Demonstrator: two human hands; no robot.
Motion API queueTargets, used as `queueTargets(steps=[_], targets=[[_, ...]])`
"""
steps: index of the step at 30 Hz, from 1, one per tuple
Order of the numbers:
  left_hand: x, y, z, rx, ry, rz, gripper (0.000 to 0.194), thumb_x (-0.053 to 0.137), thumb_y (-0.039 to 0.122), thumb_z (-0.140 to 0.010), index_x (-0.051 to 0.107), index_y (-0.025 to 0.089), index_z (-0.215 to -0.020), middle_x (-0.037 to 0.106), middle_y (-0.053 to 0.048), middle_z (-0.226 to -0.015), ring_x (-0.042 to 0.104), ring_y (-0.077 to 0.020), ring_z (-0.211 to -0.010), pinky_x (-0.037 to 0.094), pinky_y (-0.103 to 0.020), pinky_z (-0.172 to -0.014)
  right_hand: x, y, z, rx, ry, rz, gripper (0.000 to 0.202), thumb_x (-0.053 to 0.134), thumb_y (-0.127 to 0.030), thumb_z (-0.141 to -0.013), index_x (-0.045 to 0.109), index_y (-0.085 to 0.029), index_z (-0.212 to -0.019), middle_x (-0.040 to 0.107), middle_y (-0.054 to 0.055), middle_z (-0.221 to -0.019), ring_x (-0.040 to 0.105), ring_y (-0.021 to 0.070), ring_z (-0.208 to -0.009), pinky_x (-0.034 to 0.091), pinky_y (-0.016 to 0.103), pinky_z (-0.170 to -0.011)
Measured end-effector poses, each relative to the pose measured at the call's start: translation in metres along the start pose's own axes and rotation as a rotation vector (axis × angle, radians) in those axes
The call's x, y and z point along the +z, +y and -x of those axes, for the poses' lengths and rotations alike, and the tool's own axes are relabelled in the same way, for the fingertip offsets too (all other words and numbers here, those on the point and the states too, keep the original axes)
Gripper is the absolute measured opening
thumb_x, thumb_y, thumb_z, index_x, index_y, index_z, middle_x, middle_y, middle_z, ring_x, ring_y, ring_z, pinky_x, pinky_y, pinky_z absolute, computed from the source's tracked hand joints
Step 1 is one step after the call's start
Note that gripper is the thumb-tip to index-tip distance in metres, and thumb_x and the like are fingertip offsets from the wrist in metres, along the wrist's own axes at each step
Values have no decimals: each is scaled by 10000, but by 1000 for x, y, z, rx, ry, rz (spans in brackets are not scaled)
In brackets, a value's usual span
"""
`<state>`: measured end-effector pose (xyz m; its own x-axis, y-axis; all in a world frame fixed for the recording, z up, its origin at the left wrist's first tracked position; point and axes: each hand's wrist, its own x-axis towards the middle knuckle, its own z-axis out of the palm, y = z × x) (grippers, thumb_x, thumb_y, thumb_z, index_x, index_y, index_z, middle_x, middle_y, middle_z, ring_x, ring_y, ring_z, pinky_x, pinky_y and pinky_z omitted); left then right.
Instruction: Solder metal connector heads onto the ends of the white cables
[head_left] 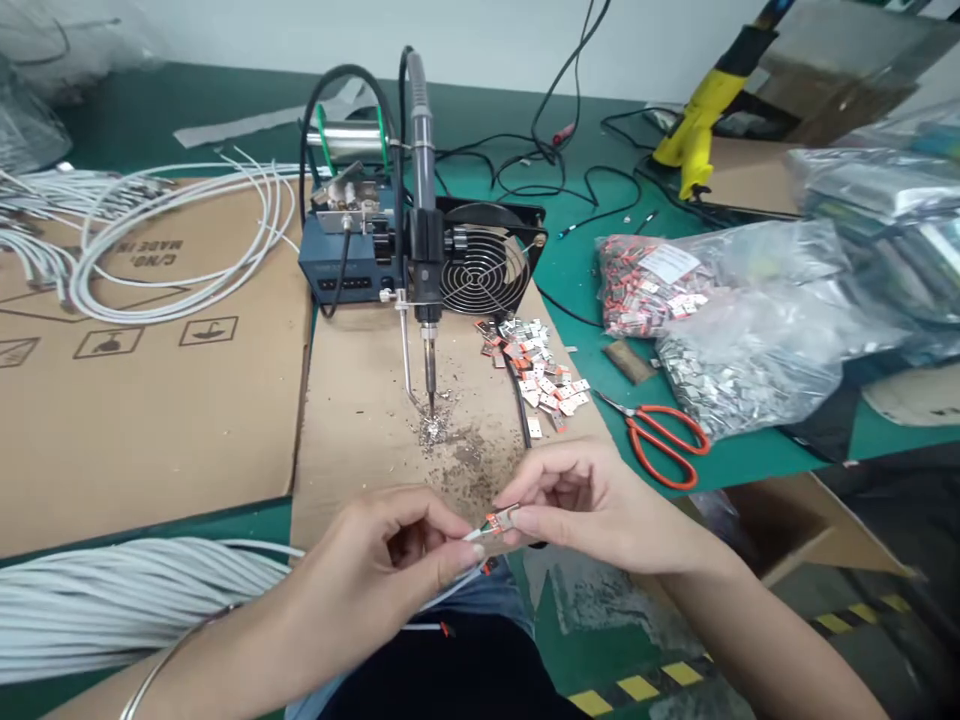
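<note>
Between thumb and fingertips, my left hand (405,550) pinches the end of a white cable (475,535) whose thin wires show at the tip. My right hand (577,500) grips a small metal USB connector (504,519) with an orange insert, against the wire ends. Just beyond both hands stands a soldering iron (429,365), mounted upright with its tip down, over small solder bits (433,430) on the cardboard. A thin solder feed tube (406,350) runs down beside the tip. Loose USB connectors (551,385) lie in a pile beyond my right hand.
A blue soldering station (341,262) with a solder spool (349,140) and a fan (484,265) stand behind the iron. Orange-handled scissors (667,440) and bags of connectors (750,370) lie right. White cable bundles (135,600) lie left. A yellow tool (697,130) stands back right.
</note>
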<state>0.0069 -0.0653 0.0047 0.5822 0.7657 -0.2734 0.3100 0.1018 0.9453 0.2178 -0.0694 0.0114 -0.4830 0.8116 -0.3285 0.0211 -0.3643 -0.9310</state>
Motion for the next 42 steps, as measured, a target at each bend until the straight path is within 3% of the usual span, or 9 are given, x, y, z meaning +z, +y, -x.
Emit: queueTargets(steps=[5,11,14,19,25,29,35,42], targets=[[7,5,11,8,30,-11,185,584,286,-804,671,153,-709,551,18,-558,376,-80,-491,278,-191,-438,12,8,13,-63,47,16,174,669,-263,-777,644,-103,-841,702,55,-733,614,30,-616,470,100,-558],[4,6,15,-29,38,-82,220,556,316,-823,664,144,-737,503,26,-542,341,-84,-485,265,-203,-440,16,7,8,0,93,1,168,700,-245,-735,659,-101,-809,691,41,-694,603,26,-589,453,95,-531],[-3,4,7,-70,17,-80,226,541,323,-839,663,139,-796,520,20,-584,382,-93,-520,294,-204,-462,13,3,-5,81,100,-10,158,709,-225,-717,647,-103,-796,696,41,-704,609,33,-578,437,96,-488],[-23,-1,-20,-118,80,-93,243,573,333,-812,655,117,-736,541,6,-606,420,-97,-560,302,-199,-479,4,-5,-41,207,130,42,163,706,-190,-692,620,-86,-785,683,32,-670,472,-5,-388,373,99,-376],[-38,-10,-40,-128,165,-13,195,598,294,-778,626,116,-703,501,25,-554,396,-85,-511,305,-192,-451,-2,-9,-72,231,158,-10,122,668,-169,-721,606,-76,-771,671,32,-641,482,2,-376,354,87,-337],[-40,-11,-45,-127,178,33,199,596,285,-780,608,117,-673,479,33,-545,368,-74,-496,282,-190,-440,-5,-4,-75,200,162,-86,199,712,-214,-690,612,-80,-798,688,47,-668,489,5,-377,364,87,-332],[-39,-8,-45,-174,197,14,191,573,274,-777,619,113,-684,568,-11,-608,432,-95,-554,327,-212,-491,-8,3,-74,186,138,-85,233,715,-266,-710,637,-86,-836,701,69,-707,489,8,-387,362,95,-329],[-38,-6,-46,-173,230,32,191,571,274,-762,615,117,-662,530,12,-558,405,-82,-515,304,-195,-457,-7,1,-75,188,150,-144,207,710,-241,-708,642,-91,-833,703,66,-693,471,-1,-372,341,78,-329]])
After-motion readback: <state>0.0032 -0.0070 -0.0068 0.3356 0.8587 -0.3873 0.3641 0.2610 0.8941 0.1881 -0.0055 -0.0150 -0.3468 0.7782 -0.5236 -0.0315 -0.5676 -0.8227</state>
